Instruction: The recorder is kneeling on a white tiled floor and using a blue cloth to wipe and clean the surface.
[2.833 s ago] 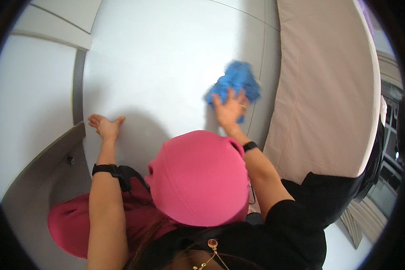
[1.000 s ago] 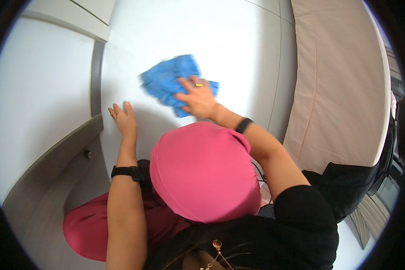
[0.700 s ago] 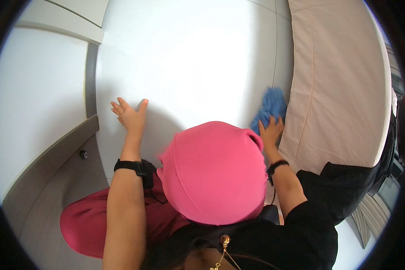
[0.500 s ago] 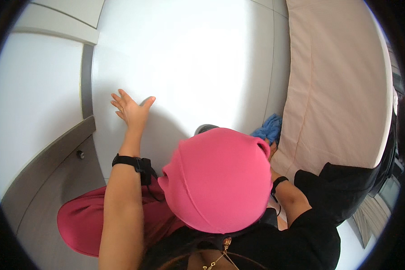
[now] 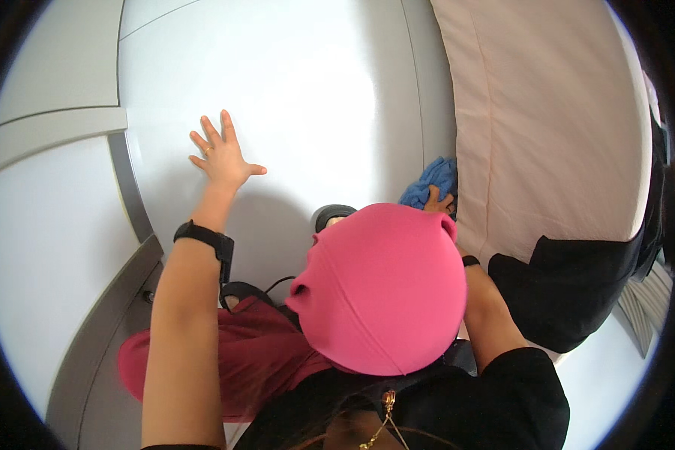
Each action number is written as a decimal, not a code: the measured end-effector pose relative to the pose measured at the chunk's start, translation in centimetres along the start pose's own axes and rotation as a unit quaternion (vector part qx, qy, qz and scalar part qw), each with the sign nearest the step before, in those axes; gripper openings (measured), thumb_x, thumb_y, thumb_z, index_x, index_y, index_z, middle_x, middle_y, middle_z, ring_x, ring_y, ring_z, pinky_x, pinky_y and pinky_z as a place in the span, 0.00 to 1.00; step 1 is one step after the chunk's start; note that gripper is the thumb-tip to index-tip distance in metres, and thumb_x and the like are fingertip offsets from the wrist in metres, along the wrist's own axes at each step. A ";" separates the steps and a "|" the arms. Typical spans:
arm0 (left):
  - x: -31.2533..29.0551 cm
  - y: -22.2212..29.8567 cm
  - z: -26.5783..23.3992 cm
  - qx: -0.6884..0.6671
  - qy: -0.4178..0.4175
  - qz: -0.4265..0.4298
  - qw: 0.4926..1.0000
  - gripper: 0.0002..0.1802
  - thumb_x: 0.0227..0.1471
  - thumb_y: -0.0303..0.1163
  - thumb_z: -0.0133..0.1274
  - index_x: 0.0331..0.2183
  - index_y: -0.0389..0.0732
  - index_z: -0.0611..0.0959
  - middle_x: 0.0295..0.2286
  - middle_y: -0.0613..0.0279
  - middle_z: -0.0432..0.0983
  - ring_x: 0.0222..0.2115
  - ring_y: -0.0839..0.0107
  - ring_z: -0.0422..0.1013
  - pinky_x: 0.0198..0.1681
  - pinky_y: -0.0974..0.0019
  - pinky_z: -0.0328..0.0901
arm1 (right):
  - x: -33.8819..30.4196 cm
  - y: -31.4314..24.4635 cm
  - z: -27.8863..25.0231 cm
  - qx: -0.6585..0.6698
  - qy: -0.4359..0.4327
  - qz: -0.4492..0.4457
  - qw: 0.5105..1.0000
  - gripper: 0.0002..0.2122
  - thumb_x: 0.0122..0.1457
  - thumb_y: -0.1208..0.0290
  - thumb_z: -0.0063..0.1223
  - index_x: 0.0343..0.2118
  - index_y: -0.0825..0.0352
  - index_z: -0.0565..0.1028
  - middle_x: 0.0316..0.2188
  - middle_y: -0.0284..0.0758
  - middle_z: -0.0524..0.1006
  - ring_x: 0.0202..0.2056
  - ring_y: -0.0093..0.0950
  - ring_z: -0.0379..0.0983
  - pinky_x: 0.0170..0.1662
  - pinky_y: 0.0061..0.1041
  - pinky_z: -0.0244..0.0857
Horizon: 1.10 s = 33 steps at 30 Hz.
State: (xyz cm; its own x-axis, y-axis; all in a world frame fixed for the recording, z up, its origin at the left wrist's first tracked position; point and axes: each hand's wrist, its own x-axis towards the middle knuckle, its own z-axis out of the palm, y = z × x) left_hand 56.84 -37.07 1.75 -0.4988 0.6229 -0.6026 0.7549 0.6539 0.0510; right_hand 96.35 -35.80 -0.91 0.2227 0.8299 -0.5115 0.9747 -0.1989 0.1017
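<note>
My left hand [image 5: 223, 159] is spread out over the glossy white tiled floor [image 5: 300, 112], holding nothing. Whether its palm touches the tile, I cannot tell. Over on the right, a crumpled blue cloth [image 5: 426, 182] lies on the floor against the pale pink draped fabric. My right hand [image 5: 437, 201] grips that cloth, its fingers bent over it. A rounded pink cloth cap [image 5: 382, 289] fills the lower middle and hides part of my right wrist. Black bands sit on both wrists.
Pale pink draped fabric [image 5: 555, 112] hangs along the right side, with black cloth [image 5: 566, 289] over its near end. White panels and a grey baseboard [image 5: 131, 184] line the left. A dark shoe [image 5: 334, 216] shows beside the pink cap.
My left hand has reached farther forward, its fingers now pointing ahead. My right hand, still on the blue cloth, shows more of its fingers. The whole view has shifted and turned slightly.
</note>
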 end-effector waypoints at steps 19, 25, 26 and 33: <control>2.8 4.2 -0.7 0.113 -0.094 0.086 0.985 0.75 0.23 0.42 0.70 0.56 0.43 0.29 0.55 0.36 0.16 0.55 0.35 0.20 0.51 0.30 0.38 | -1.4 -0.6 -2.2 0.035 -0.020 -0.024 0.999 0.37 0.38 0.55 0.64 0.51 0.51 0.55 0.49 0.51 0.50 0.50 0.60 0.48 0.50 0.51 0.53; 1.9 4.8 -0.8 0.087 -0.105 0.109 0.985 0.74 0.25 0.42 0.70 0.56 0.45 0.28 0.55 0.38 0.16 0.56 0.37 0.21 0.53 0.32 0.38 | -12.2 3.3 -4.3 0.107 0.085 -0.074 0.988 0.37 0.43 0.65 0.59 0.57 0.55 0.53 0.57 0.44 0.51 0.56 0.45 0.48 0.55 0.44 0.46; 2.0 4.8 -0.8 0.091 -0.097 0.108 0.985 0.73 0.26 0.42 0.69 0.56 0.46 0.28 0.55 0.39 0.16 0.56 0.37 0.20 0.53 0.32 0.38 | -14.2 5.7 -3.1 0.155 0.147 -0.129 0.968 0.34 0.45 0.66 0.58 0.56 0.57 0.55 0.56 0.43 0.54 0.55 0.42 0.52 0.53 0.42 0.52; 2.4 3.5 -0.8 0.077 -0.074 0.116 0.987 0.73 0.26 0.43 0.69 0.57 0.46 0.28 0.56 0.40 0.16 0.56 0.38 0.20 0.53 0.32 0.38 | -24.5 6.6 -7.4 0.317 -0.040 0.181 0.930 0.19 0.50 0.67 0.54 0.45 0.67 0.68 0.43 0.42 0.71 0.45 0.37 0.68 0.43 0.34 0.65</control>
State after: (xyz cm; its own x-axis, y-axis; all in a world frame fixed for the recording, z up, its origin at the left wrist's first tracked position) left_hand 57.95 -33.01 1.12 -0.2453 0.6715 -0.6992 0.9032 0.4203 0.0868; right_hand 97.50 -53.59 18.56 0.5068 0.6127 -0.6065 0.6248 -0.7458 -0.2313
